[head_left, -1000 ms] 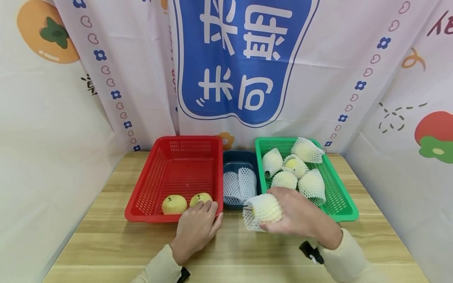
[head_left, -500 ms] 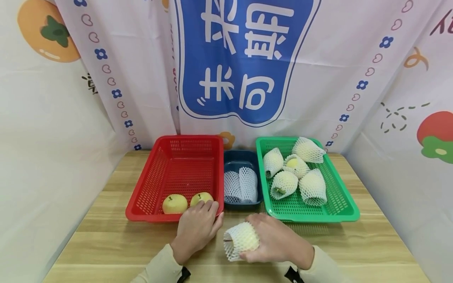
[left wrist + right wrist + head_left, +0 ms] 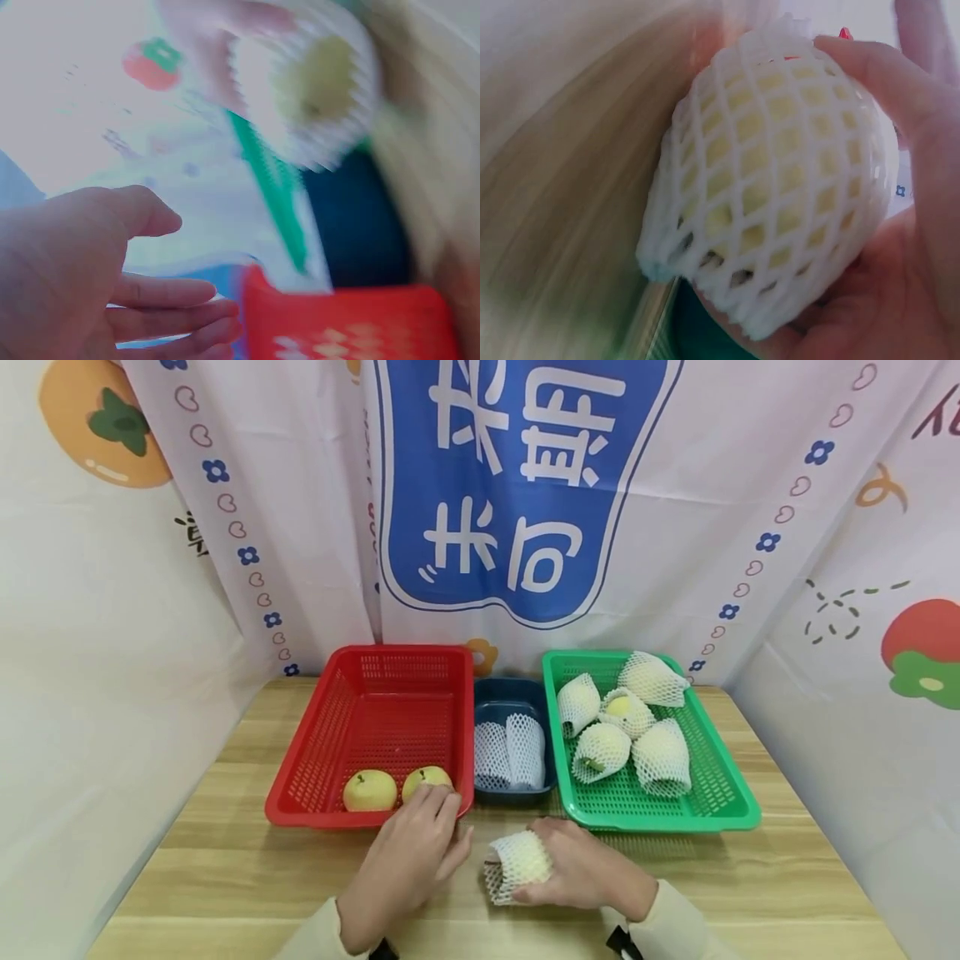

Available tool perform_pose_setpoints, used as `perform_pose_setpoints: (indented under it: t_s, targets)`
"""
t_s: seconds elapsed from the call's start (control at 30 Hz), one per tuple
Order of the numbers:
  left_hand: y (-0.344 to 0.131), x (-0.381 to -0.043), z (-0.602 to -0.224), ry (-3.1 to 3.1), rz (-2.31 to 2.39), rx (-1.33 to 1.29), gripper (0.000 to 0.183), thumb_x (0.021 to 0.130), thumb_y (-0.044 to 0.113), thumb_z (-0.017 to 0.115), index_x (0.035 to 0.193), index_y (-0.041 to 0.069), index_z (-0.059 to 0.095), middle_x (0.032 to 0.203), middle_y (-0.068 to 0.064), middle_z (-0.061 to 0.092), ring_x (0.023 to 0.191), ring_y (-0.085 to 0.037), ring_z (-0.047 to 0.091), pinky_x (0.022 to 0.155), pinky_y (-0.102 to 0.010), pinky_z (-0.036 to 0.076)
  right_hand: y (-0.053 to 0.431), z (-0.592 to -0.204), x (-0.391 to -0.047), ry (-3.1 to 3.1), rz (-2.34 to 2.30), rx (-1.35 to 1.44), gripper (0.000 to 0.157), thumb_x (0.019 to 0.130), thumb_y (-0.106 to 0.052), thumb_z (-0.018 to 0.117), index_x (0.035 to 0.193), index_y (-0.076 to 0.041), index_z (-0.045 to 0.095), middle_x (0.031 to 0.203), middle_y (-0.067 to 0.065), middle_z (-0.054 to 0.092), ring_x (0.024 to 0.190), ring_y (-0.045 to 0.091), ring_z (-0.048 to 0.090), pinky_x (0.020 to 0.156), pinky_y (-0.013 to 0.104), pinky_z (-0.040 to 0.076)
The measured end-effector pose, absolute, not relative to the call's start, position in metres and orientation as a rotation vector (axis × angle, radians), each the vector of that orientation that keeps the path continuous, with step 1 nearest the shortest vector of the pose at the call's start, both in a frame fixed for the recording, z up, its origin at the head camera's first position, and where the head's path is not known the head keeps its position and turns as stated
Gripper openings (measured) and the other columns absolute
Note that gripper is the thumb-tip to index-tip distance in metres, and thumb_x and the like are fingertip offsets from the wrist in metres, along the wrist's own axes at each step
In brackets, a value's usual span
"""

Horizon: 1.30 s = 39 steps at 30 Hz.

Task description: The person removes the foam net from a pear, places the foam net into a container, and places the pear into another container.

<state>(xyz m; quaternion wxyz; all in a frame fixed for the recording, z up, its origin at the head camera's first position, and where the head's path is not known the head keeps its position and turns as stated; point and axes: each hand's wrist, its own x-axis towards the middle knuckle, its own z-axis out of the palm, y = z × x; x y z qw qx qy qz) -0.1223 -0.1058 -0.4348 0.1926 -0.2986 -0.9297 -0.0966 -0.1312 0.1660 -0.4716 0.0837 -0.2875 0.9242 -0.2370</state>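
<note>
A yellow pear in a white foam net sits low in front of the blue tub in the head view. My right hand grips it from the right, with the net's open end facing left; thumb and fingers wrap round the netted pear in the right wrist view. By the front right corner of the red basket is my left hand, its fingers straight and holding nothing in the left wrist view. Just beyond those fingertips lies a bare pear, partly covered by them, and beside it another bare pear.
The blue tub holds foam net sleeves and stands between the two baskets. At right, the green basket contains several netted pears. A printed cloth hangs behind the wooden table.
My right hand has brought the netted pear left and down from the green basket's front edge. My left hand has lately drawn back slightly from the red basket's rim, its thumb spreading.
</note>
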Motion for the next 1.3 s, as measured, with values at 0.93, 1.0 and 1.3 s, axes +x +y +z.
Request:
perform_pose_setpoints:
  t_s: [0.93, 1.0, 1.3]
  targets:
    - [-0.081, -0.124, -0.466, -2.755, -0.776, -1.322, 0.047, 0.096, 0.016, 0.076, 0.140, 0.007, 0.063, 0.135, -0.007, 0.068, 0.121, -0.019, 0.068, 0.103, -0.036, 0.058, 0.171, -0.475, -0.128, 2.708, -0.785, -0.882, 0.081, 0.080, -0.064, 0.083, 0.131, -0.005, 0.064, 0.116, 0.004, 0.071, 0.095, 0.005, 0.063, 0.075, 0.020, 0.054]
    - [-0.079, -0.124, -0.466, -2.766, -0.778, -1.320, 0.053, 0.096, 0.016, 0.078, 0.144, 0.006, 0.060, 0.142, -0.010, 0.065, 0.128, -0.024, 0.066, 0.107, -0.039, 0.057, 0.170, -0.474, -0.128, 2.710, -0.778, -0.901, 0.082, 0.081, -0.065, 0.082, 0.133, -0.005, 0.063, 0.118, 0.005, 0.071, 0.097, 0.007, 0.064, 0.077, 0.021, 0.055]
    - [-0.068, -0.128, -0.475, -2.878, -0.797, -1.348, 0.080, 0.093, 0.025, 0.082, 0.159, 0.003, 0.042, 0.164, -0.013, 0.046, 0.145, -0.030, 0.055, 0.116, -0.042, 0.049, 0.169, -0.471, -0.130, 2.656, -0.768, -1.041, 0.083, 0.086, -0.061, 0.080, 0.143, -0.005, 0.056, 0.126, 0.004, 0.070, 0.103, 0.005, 0.064, 0.086, 0.023, 0.057]
